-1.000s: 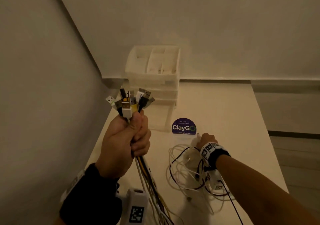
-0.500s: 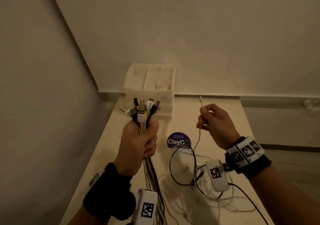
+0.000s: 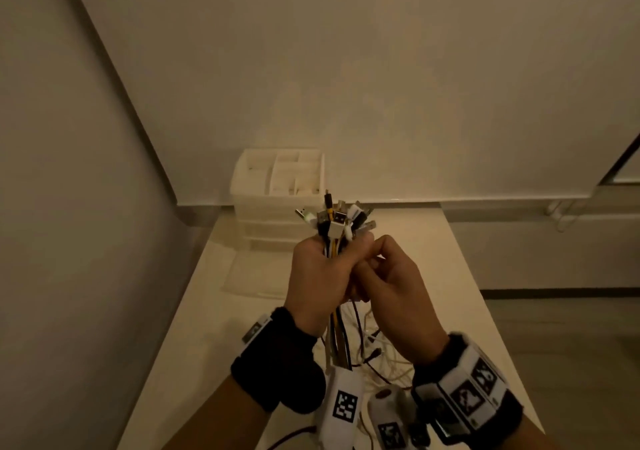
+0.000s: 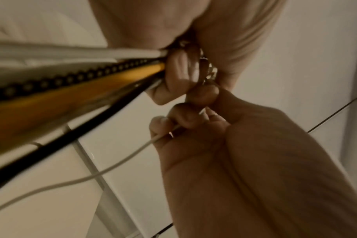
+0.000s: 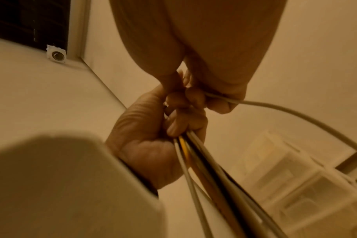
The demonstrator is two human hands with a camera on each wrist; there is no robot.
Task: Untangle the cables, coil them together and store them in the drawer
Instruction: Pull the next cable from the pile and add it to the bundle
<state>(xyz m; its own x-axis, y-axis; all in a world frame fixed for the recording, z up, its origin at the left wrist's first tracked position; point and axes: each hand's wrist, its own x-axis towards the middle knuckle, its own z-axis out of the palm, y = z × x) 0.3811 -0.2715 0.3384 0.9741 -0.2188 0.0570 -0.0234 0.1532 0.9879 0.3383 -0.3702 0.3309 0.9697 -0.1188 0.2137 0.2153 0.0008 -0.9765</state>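
Note:
My left hand grips an upright bundle of cables, with several white, black and yellow plug ends fanning out above the fist. The bundle's strands hang down below it. My right hand presses against the left fist and pinches one thin white cable, whose end is hidden between the fingers. The same white cable curves away to the right in the right wrist view. Loose white and dark cable lengths lie tangled on the table under both wrists. The white drawer unit stands at the table's far left corner.
The pale table runs along the left wall and ends at the back wall. A flat pale sheet lies in front of the drawer unit. The table's right edge drops to the floor.
My right hand lifted a thin white cable off the table, then carried it left to the bundle. Both hands now meet in front of me, and the view has tilted upward.

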